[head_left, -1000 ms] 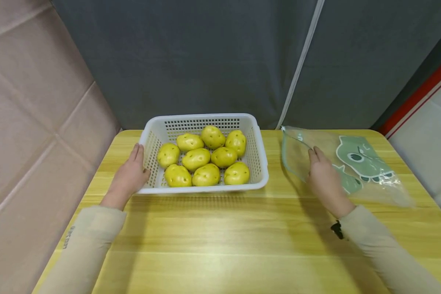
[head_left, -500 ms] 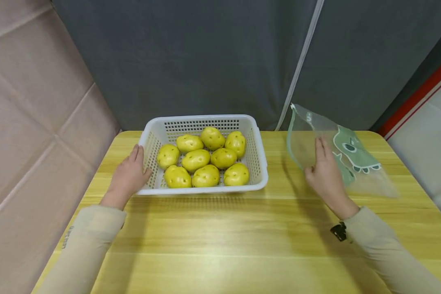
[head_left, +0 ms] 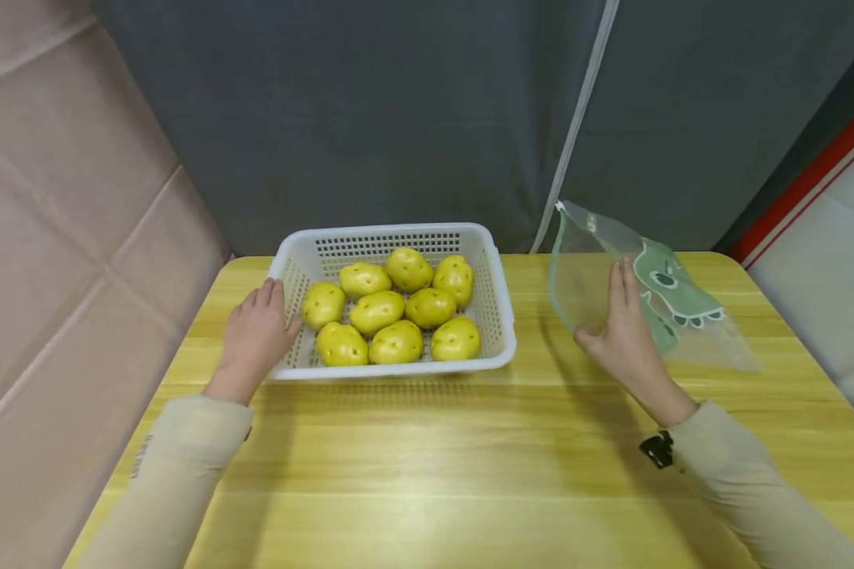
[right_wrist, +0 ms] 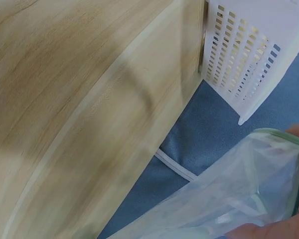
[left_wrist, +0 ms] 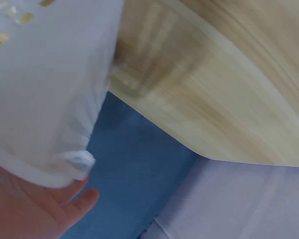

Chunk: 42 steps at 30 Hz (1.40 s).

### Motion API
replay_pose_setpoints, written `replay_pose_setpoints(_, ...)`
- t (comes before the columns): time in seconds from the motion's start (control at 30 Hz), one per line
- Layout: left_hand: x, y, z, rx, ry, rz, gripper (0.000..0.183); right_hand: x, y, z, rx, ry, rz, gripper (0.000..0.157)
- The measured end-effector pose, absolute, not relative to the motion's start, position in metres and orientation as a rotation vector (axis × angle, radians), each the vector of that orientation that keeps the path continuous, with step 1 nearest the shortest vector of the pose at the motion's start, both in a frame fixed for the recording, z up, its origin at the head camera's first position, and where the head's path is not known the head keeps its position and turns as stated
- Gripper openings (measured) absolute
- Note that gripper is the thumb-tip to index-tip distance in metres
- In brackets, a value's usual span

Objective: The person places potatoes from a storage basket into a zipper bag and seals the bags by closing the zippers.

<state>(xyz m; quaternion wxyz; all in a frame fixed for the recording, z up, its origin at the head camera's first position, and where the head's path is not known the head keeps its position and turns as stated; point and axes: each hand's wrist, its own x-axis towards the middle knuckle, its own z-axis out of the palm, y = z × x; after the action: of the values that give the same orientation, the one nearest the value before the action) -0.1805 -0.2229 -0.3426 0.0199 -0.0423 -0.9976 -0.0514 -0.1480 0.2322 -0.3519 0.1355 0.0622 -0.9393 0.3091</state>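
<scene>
In the head view, a white perforated plastic basket (head_left: pixel 398 368) holds several yellow potatoes (head_left: pixel 376 313) on its floor. My left hand (head_left: pixel 252 340) grips its left side, fingers along the outer wall and thumb over the rim. The left wrist view shows that hand's fingertips (left_wrist: pixel 84 201) at the basket corner. To the right, my right hand (head_left: pixel 629 348) holds a clear zip bag (head_left: pixel 672 284) with a green cartoon print, thumb spread away from the fingers. The bag's green-edged mouth faces the basket and gapes in the right wrist view, where the hand is mostly cut off.
A light wooden table (head_left: pixel 413 450) lies under everything. Behind its far edge hangs a dark grey curtain (head_left: pixel 370 118) with a pale cord (head_left: pixel 580 126). A beige padded wall (head_left: pixel 64 237) borders the left side, and a white panel with a red stripe (head_left: pixel 818 178) the right.
My right hand has raised the bag's zip end from near the table, and the bag has swung a little left. The left hand stays at the basket, its thumb now further over the rim.
</scene>
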Motion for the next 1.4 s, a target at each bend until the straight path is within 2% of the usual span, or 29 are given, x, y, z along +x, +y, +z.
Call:
replay_pose_setpoints(0.57,-0.185,-0.130,-0.326,-0.603,-2.977,-0.315,0.053,-0.147,0.231,-0.352,0.176,-2.726,0.881,0.106)
replay_pose_setpoints(0.77,-0.187,-0.101,-0.333,-0.780,-2.921,-0.351,0.051,-0.146,0.231,-0.353,0.181,-2.717,0.872,0.106)
replay_pose_setpoints(1.4,-0.195,-0.059,-0.353,-1.134,-3.045,-0.524,0.052,-0.143,0.230,-0.353,0.185,-2.713,0.876,0.106)
